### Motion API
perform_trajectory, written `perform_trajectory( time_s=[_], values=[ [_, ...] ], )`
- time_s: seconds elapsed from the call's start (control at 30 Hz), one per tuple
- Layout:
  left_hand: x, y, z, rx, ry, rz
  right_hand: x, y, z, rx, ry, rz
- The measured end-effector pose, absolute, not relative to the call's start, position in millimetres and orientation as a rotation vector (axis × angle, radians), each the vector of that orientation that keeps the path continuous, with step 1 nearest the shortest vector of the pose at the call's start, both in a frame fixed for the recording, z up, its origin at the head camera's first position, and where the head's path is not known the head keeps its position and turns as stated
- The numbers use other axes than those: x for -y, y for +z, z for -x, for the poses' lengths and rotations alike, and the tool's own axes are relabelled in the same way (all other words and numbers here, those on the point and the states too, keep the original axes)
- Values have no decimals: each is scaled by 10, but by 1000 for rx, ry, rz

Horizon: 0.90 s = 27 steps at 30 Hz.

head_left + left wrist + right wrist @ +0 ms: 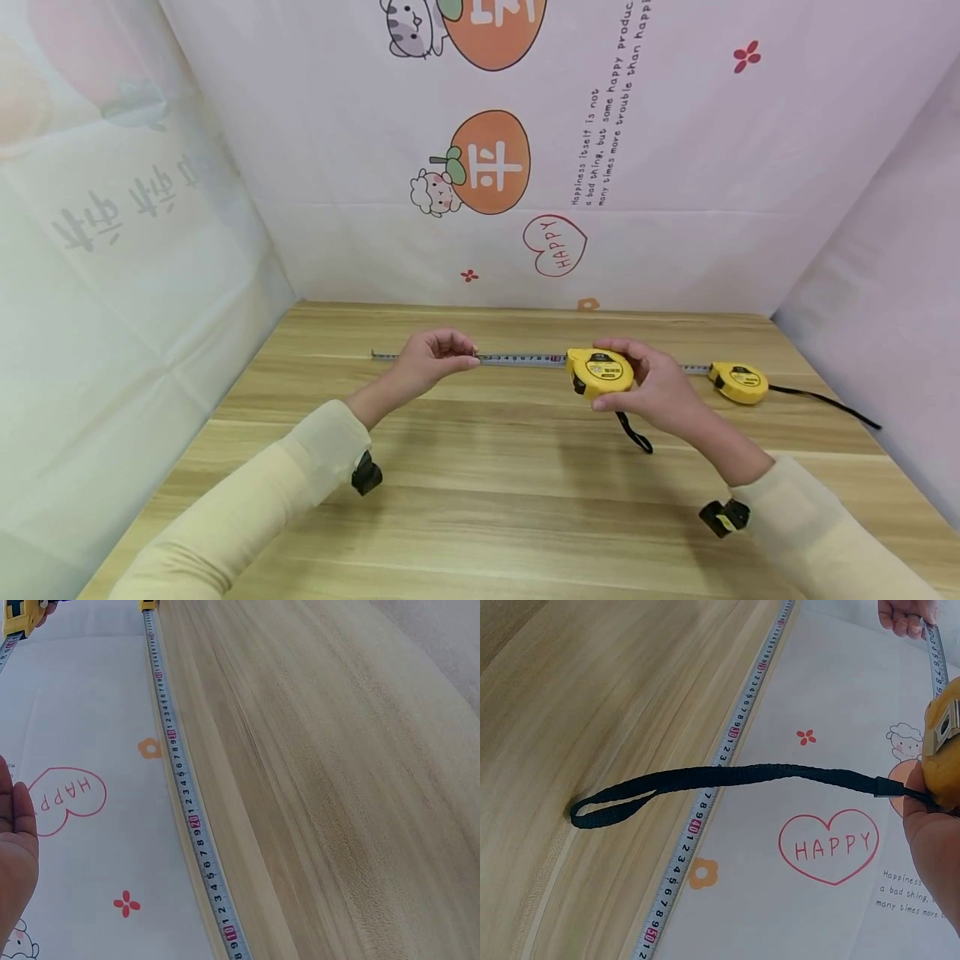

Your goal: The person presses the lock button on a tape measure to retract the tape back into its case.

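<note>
In the head view my right hand grips a yellow tape measure above the table, thumb below and fingers over the top. Out of its left side runs a short stretch of metal blade. My left hand pinches the free end of that blade between thumb and fingers. A black wrist strap dangles from the held case. Behind, a second yellow tape measure lies on the table, its long blade pulled out leftward along the far edge.
The wooden table ends at a white printed cloth that rises at the back and sides. The second tape measure's black strap trails to the right. A small black camera sits at each wrist.
</note>
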<state>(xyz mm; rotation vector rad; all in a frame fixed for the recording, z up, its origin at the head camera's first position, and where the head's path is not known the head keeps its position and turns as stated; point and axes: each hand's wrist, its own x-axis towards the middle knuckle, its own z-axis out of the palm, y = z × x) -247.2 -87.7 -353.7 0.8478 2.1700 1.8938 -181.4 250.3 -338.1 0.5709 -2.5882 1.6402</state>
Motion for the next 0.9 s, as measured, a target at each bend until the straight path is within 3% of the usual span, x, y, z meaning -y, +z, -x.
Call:
perform_trajectory(
  time_s=[0.9],
  values=[
    [832,-3556,2469,-2169,1886,-888,-2411,-3383,1834,2612,1652,-561]
  ],
)
